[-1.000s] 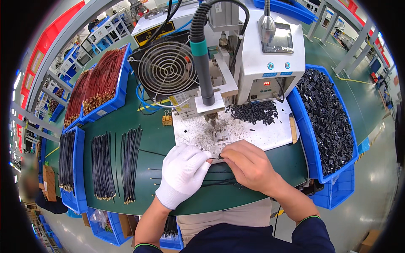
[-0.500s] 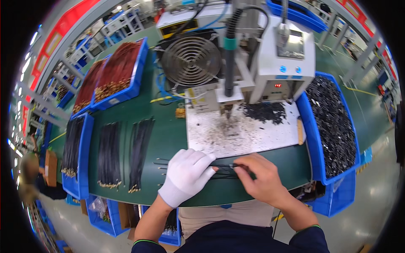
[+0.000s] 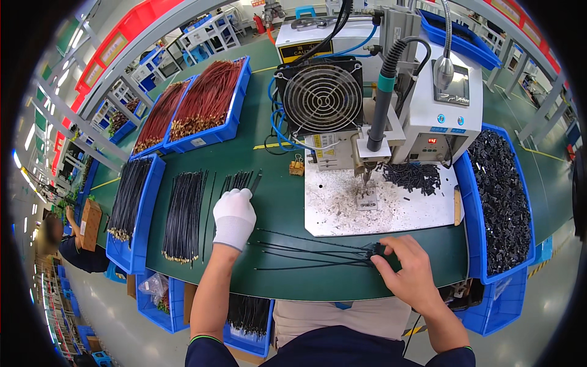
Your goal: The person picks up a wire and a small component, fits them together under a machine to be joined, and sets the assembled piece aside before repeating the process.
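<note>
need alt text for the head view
A gloved left hand reaches into black wires on a green table, while the bare right hand pinches one end of a wire bundle before a benchtop machine.

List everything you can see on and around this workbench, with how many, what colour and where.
black wires: a few, black, fanned on the green mat between the hands
black wire bundles: two groups, black, on the mat at left
left bin: one, blue, holding black wires, left edge
red wire bins: two, blue, filled with red-brown wires, far left
right bin: one, blue, full of small black parts, right
machine: one, white, far centre
fan: one, black, beside the machine
white plate: one, speckled, under the machine
left hand: white glove, on the wire bundle
right hand: bare, pinching the fanned wires' ends
</note>
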Demonstrator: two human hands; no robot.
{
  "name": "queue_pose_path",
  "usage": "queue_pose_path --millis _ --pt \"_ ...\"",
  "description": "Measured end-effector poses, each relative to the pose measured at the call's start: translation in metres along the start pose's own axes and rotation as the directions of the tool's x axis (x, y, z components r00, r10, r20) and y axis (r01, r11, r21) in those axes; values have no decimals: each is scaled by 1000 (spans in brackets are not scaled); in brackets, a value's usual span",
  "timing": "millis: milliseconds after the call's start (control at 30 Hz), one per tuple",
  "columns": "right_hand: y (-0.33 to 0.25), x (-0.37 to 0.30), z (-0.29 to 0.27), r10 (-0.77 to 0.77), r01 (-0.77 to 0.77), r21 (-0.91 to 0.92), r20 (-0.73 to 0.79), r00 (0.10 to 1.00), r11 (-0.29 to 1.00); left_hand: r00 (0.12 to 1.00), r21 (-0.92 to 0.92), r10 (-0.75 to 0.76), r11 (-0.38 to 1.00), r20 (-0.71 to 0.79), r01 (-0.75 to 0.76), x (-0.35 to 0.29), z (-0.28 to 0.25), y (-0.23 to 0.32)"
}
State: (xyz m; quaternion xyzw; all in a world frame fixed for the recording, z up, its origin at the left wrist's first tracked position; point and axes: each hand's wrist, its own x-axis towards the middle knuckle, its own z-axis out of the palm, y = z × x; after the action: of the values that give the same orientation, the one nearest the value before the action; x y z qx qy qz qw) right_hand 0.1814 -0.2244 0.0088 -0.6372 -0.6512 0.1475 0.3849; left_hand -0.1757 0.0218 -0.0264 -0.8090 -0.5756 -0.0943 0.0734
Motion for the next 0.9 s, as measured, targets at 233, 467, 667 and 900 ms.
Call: queue_pose_path --millis 233,467,667,900 --pt "0 0 4 -28 28 52 10 1000 998 1000 -89 -3 996 26 5 2 -11 15" --pt "-4 1 3 -53 52 73 10 999 996 992 -143 -3 989 125 21 6 -1 12" --pt "0 4 0 -47 47 74 -7 999 996 994 -341 110 935 10 -101 3 -15 7" --pt "-4 32 6 -13 24 282 -40 999 959 881 -467 471 770 -44 -435 -25 -105 93"
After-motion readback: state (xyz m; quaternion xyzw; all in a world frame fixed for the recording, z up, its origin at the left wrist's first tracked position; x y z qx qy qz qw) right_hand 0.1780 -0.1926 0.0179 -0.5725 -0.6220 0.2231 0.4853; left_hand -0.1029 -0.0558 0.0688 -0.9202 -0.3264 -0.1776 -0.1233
